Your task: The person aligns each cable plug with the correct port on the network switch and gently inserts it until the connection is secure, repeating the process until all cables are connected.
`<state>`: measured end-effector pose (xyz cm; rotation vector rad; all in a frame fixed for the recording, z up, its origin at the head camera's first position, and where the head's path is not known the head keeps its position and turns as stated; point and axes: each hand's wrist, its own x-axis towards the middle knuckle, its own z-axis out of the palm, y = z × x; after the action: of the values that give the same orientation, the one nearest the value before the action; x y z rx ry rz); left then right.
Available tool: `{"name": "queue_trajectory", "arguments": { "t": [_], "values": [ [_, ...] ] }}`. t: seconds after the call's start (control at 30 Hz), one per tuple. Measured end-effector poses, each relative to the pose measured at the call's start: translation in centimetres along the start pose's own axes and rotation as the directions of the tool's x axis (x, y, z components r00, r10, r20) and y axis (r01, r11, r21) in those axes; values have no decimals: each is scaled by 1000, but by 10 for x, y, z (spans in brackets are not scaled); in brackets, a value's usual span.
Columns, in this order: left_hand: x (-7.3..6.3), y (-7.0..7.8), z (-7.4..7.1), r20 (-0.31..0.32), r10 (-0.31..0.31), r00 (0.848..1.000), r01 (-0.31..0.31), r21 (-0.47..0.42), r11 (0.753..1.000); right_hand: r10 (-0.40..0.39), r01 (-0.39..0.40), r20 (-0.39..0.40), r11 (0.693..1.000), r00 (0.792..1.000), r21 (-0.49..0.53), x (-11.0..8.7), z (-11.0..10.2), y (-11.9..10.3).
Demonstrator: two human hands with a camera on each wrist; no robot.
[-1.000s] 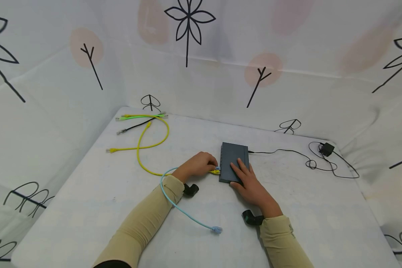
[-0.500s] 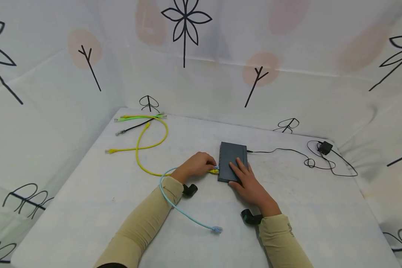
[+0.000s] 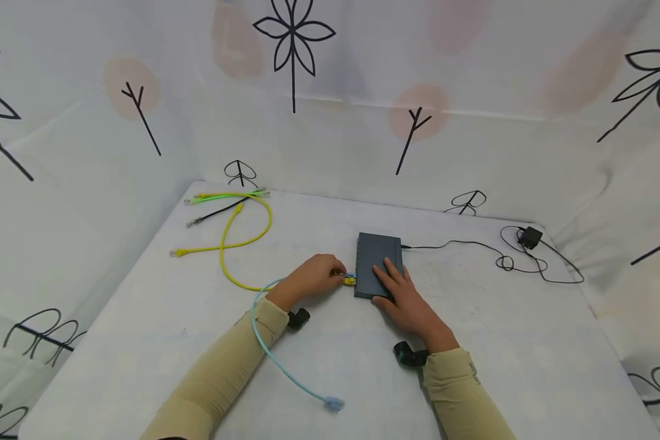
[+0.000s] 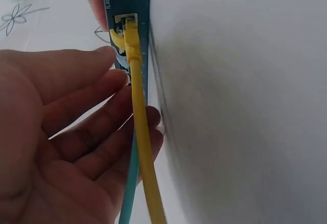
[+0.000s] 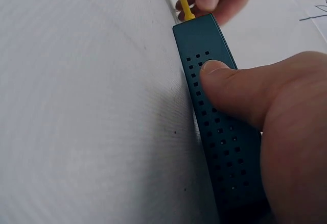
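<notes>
Nearby, the loose end plug (image 3: 334,404) of the light-blue cable (image 3: 285,373) lay on the white bench (image 3: 385,406); that cable, draped over the left sleeve (image 3: 214,373), looked thin and springy. Beyond, the right hand (image 3: 409,308) had a wide grip, fingers spread on the network box (image 3: 365,253) near mid-bench, thumb against its vented side. The box seemed light, rigid and smooth, apt to slide, so it was best braced opposite its ports. There, the left hand (image 3: 310,278) had a narrow grip beside the light-blue plug (image 3: 351,275); whether it pinched that could not be told. This plug and the yellow plug (image 4: 132,43) looked small and hard, their clips probably fragile: better held by the body than tugged by the cord. Farther off lay a power adapter (image 3: 530,238), then a green cable (image 3: 214,197) among other cables.
</notes>
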<state>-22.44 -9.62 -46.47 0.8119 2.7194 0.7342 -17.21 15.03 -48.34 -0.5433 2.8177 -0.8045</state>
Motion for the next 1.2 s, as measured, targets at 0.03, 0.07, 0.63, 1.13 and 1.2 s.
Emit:
{"name": "queue_trajectory", "arguments": {
  "t": [0.03, 0.07, 0.63, 1.13, 1.2],
  "values": [
    [-3, 0, -1, -1, -4, 1000, 4, 14, 1000, 2, -2, 0, 1000, 1000, -6, 0, 0, 0],
    [-7, -1, -1, -4, -3, 1000, 4, 30, 1000, 6, -6, 0, 1000, 1000, -9, 1, 0, 0],
    [-83, -17, -10, 283, 160, 946, -67, -310, 948, 19, -19, 3, 1000, 1000, -19, 2, 1, 2],
    [-125, -60, -54, 359, -22, 933, 182, -420, 889, 11, -11, 3, 1000, 1000, -16, 1, 2, 6],
    [-131, -65, -66, 322, -32, 946, 183, -453, 872, 10, -10, 3, 1000, 1000, -16, 1, 3, 6]
  ]
}}
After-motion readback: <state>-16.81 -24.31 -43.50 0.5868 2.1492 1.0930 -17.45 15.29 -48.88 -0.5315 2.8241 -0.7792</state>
